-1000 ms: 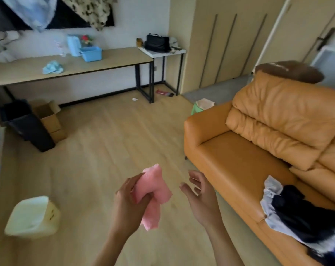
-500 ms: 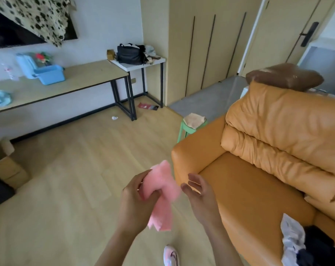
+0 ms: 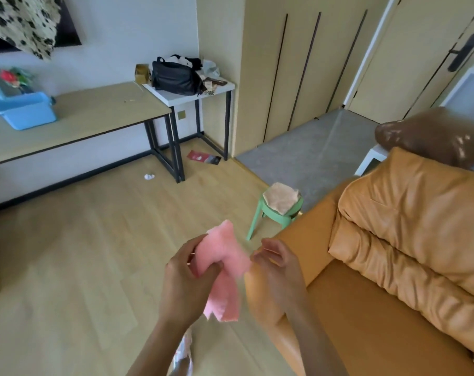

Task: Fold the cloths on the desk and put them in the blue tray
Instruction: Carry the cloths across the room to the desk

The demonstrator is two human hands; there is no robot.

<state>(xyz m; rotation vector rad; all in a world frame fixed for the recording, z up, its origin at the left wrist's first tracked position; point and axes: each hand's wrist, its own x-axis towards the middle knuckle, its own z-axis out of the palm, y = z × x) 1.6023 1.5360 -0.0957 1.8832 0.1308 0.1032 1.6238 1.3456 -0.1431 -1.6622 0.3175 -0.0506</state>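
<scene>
Fingers [image 3: 200, 270] of the left hand [image 3: 185, 289] are curled around a pink cloth [image 3: 225, 270], pinching its upper part between thumb and fingertips; the cloth rises above the grip in a soft peak and hangs below it in a loose strip. The right hand [image 3: 276, 270] sits just beside the cloth's right edge, fingers bent inward and half closed; motion blur prevents telling whether they touch or grip the fabric. Both hands are raised in front of the body, above a pale wooden floor [image 3: 81, 253].

An orange leather sofa [image 3: 393, 267] fills the right side, its near armrest directly behind the right hand. A brown cushion [image 3: 433, 134] rests on top of the backrest. Beside the sofa's far end stands a green stool [image 3: 265, 213] carrying a beige cloth [image 3: 282, 198], laid flat.

At the far wall, a long wooden desk [image 3: 94, 118] holds the blue tray [image 3: 24, 109] near its left end; the pink cloth is well apart from it. To the right of the desk, touching it, a small white table [image 3: 187, 95] bears a black bag [image 3: 176, 78]. A red leaflet [image 3: 203, 157] and a white scrap [image 3: 149, 176] lie on the floor near the table legs. A spotted fabric [image 3: 24, 23] hangs at the upper left.
</scene>
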